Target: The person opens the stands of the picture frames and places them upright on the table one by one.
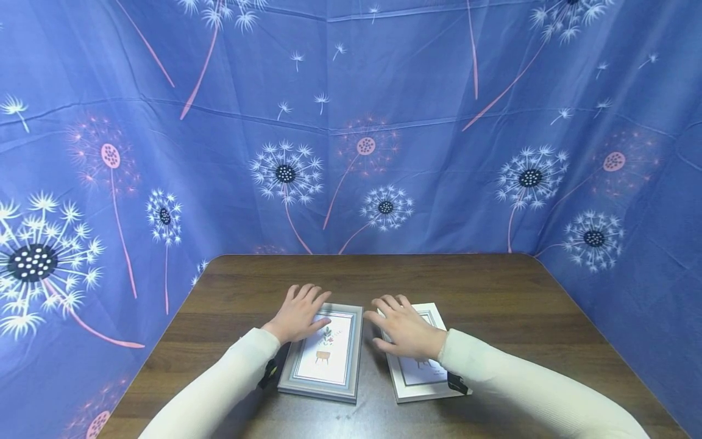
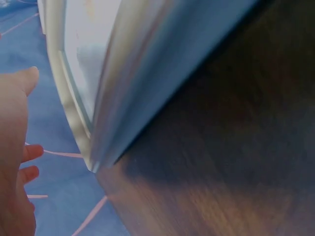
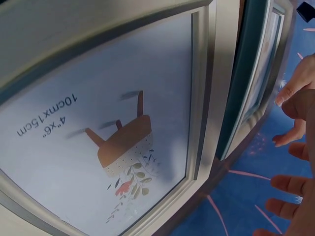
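Two picture frames lie side by side on the wooden table, a grey-blue picture frame (image 1: pixel 320 391) on the left and a white picture frame (image 1: pixel 402 388) on the right. Each holds a printed plant in a pot. My left hand (image 1: pixel 299 315) is over the upper left of the grey-blue one, fingers spread loosely. Over the white one's upper part is my right hand (image 1: pixel 410 331), covering some of its print. In the right wrist view the white frame (image 3: pixel 224 78) shows "4x6" lettering. Neither hand holds anything; whether they touch the frames I cannot tell.
The brown wooden table (image 1: pixel 466 274) has rounded back corners. A blue cloth (image 1: pixel 439 171) with dandelion prints hangs behind it and at both sides. A dark strap or device (image 1: pixel 456 383) is at my right wrist.
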`<state>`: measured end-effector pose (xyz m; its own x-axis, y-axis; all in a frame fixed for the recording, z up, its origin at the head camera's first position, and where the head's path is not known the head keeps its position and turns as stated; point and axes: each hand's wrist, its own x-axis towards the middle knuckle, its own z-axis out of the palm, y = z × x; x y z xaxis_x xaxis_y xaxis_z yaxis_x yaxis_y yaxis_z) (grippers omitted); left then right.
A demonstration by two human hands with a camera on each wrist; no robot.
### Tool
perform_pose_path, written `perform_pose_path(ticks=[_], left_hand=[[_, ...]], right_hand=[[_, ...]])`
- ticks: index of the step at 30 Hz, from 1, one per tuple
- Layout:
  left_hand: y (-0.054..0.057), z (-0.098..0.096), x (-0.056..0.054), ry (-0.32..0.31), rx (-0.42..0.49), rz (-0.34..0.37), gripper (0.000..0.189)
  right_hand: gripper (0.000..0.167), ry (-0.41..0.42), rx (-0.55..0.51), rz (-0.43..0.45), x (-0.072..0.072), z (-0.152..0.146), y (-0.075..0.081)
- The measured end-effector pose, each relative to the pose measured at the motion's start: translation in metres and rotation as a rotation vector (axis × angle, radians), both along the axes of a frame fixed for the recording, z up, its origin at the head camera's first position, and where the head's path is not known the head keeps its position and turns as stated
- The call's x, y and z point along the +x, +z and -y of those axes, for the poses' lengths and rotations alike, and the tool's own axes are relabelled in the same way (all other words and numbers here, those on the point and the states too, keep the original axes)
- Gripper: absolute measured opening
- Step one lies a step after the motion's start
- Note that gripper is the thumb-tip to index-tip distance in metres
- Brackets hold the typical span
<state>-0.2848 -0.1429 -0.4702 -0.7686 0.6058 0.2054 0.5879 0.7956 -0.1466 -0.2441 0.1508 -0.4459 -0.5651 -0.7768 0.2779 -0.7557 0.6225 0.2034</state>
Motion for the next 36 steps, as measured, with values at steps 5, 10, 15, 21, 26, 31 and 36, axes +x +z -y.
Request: perform_pose_path(ticks=[5, 10, 15, 21, 26, 31, 36], left_hand=[[-0.004, 0.001, -0.011, -0.008, -0.038, -0.01, 0.063], [-0.008, 0.0, -0.02, -0.017, -0.045, 0.024, 0.064], [-0.011, -0.001, -0.026, -0.025, -0.044, 0.048, 0.061], [-0.017, -0.003, -0.033, -0.039, -0.087, 0.058, 0.056], [-0.017, -0.004, -0.035, -0.052, -0.103, 0.068, 0.052], [-0.02, -0.006, -0.034, -0.056, -0.095, 0.085, 0.045], [-0.024, -0.007, -0.034, -0.051, -0.07, 0.099, 0.041]], right_hand=[[0.051, 0.013, 0.019, 0.003, -0.003, 0.003, 0.0], [0.051, 0.023, 0.036, -0.008, -0.005, 0.006, 0.0], [0.05, 0.038, 0.045, -0.022, -0.008, 0.01, -0.003], [0.048, 0.039, 0.069, -0.037, -0.011, 0.014, -0.008], [0.049, 0.042, 0.082, -0.028, -0.011, 0.018, -0.008], [0.049, 0.051, 0.087, -0.029, -0.01, 0.021, -0.009], [0.048, 0.059, 0.088, -0.041, -0.009, 0.021, -0.012]])
